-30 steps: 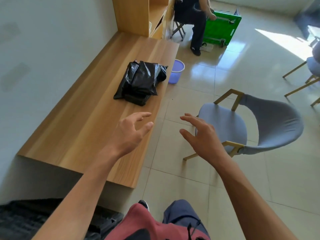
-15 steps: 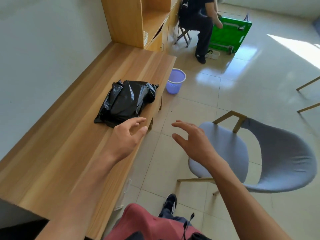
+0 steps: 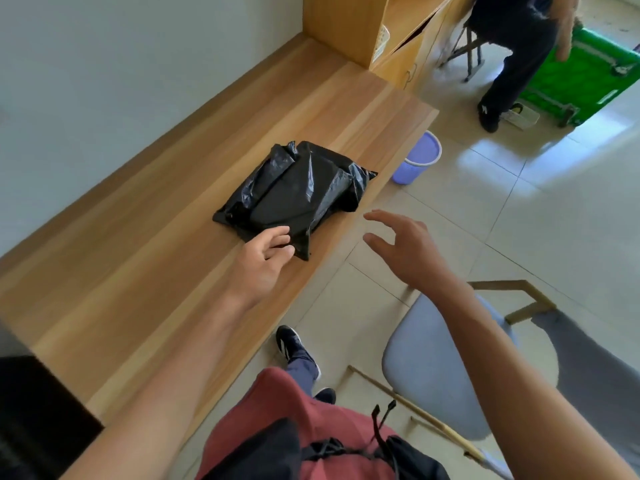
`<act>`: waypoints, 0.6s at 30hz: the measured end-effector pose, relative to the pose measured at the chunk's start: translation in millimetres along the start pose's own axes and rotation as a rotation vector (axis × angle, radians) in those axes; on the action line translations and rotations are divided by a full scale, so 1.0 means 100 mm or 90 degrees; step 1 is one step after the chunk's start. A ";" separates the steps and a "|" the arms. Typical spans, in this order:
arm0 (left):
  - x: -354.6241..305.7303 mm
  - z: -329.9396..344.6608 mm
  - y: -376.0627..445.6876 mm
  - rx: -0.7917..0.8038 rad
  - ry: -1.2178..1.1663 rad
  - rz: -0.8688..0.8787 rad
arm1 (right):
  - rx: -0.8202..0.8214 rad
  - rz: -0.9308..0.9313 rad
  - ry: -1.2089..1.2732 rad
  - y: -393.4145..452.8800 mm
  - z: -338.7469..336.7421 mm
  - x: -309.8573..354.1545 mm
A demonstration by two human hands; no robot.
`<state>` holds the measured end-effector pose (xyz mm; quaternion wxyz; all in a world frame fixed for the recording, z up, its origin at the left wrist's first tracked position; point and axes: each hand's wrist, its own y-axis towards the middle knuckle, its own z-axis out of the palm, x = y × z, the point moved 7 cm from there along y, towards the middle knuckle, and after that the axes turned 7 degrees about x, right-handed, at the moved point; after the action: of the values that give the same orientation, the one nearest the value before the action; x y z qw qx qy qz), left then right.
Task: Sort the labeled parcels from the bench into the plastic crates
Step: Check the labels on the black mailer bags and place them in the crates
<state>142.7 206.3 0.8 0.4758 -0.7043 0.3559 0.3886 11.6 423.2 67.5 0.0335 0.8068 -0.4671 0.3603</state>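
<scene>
A parcel wrapped in crumpled black plastic (image 3: 298, 192) lies on the wooden bench (image 3: 145, 271), near its front edge. No label shows on it. My left hand (image 3: 263, 261) reaches over the bench, and its thumb and fingertips touch the parcel's near corner with the fingers loosely bent. My right hand (image 3: 405, 251) hovers above the floor just off the bench edge, to the right of the parcel, fingers spread and holding nothing. A dark crate (image 3: 38, 417) shows at the lower left, below the bench end.
A grey chair with wooden legs (image 3: 450, 368) stands close on my right. A purple bin (image 3: 417, 157) sits on the floor by the bench. Farther back, a person in dark clothes (image 3: 512, 50) sits beside a green crate (image 3: 588, 77) and wooden shelves (image 3: 349, 26).
I have stepped closer along the bench. My left hand has moved forward from open air to the parcel's near corner. My right hand has followed, still empty.
</scene>
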 end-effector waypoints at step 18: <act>0.55 -0.20 0.76 -0.060 -0.065 -0.262 | 0.164 -0.007 -0.091 1.97 0.29 0.00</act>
<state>105.1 157.9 -72.5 0.5290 -0.7629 0.1612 0.3349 -125.7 301.3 -10.2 -0.1016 0.8306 -0.4138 0.3585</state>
